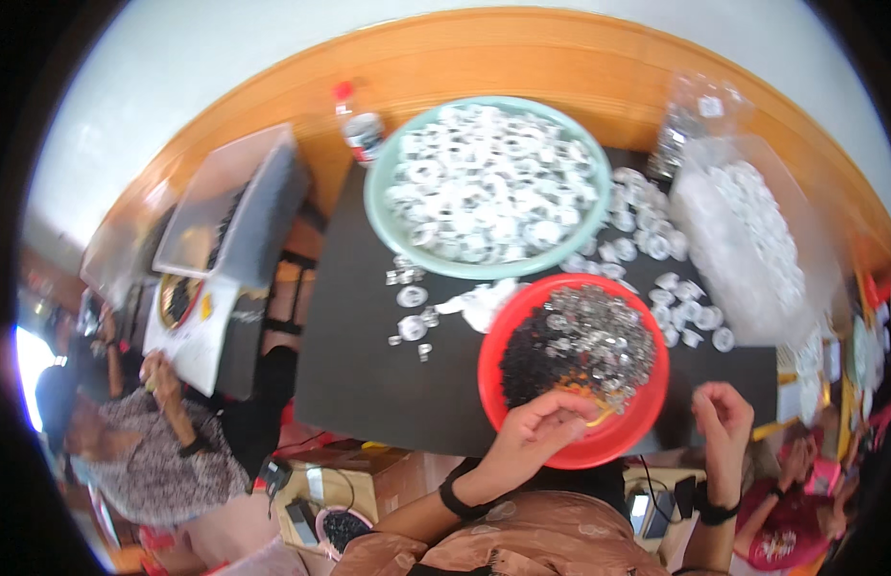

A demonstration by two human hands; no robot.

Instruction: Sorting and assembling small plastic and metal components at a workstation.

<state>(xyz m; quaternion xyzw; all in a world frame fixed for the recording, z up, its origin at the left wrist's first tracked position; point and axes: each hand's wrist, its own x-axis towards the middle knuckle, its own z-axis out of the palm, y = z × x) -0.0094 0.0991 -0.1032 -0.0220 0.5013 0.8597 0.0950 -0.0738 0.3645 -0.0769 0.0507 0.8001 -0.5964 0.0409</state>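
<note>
My left hand (534, 434) reaches over the near rim of a red basin (493, 408), its fingers closed in a pinch. At its fingertips is a small yellow piece (604, 417), which the hand appears to hold. Inside the basin lie black pieces (528, 355), shiny silver metal pieces (608, 331) and some orange-yellow ones near the hand. My right hand (724, 422) is raised just right of the basin, apart from it. Its thumb and fingers are bent together; whatever lies between them, if anything, is too small to make out.
Behind the red basin stands a large pale-green basin (378, 226) heaped with white plastic parts. A clear bag (724, 250) of white parts lies right, loose parts (685, 312) beside it. A bottle (359, 130) stands at the back left. Another person (167, 442) works at the left.
</note>
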